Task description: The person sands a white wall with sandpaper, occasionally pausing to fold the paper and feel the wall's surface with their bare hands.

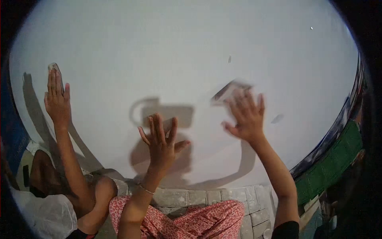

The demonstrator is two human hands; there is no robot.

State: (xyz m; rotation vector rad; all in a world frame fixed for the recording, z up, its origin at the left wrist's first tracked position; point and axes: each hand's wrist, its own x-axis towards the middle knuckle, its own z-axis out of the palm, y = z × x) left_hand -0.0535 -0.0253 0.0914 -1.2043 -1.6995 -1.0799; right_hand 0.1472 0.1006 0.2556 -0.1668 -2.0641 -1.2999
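A broad white surface [179, 59] fills most of the view. My left hand [161, 139], with a thin bracelet on the wrist, is open with its fingers spread. It holds nothing and is at the lower middle of the surface; whether it touches cannot be told. To its right, my right hand [246, 115] is smeared by motion. Its stretched fingers hold a folded, grey-white sheet [227, 91] against the surface. The sheet may be sandpaper, but the blur hides its exact kind. Its upper left part shows beyond my fingers.
At the left, another person's hand [57, 101] presses a small pale piece [53, 66] on the surface. That person's knee [105, 187] is close to my left arm. Grey paving bricks [199, 197] lie along the near edge. A green textured strip [330, 163] borders the right side.
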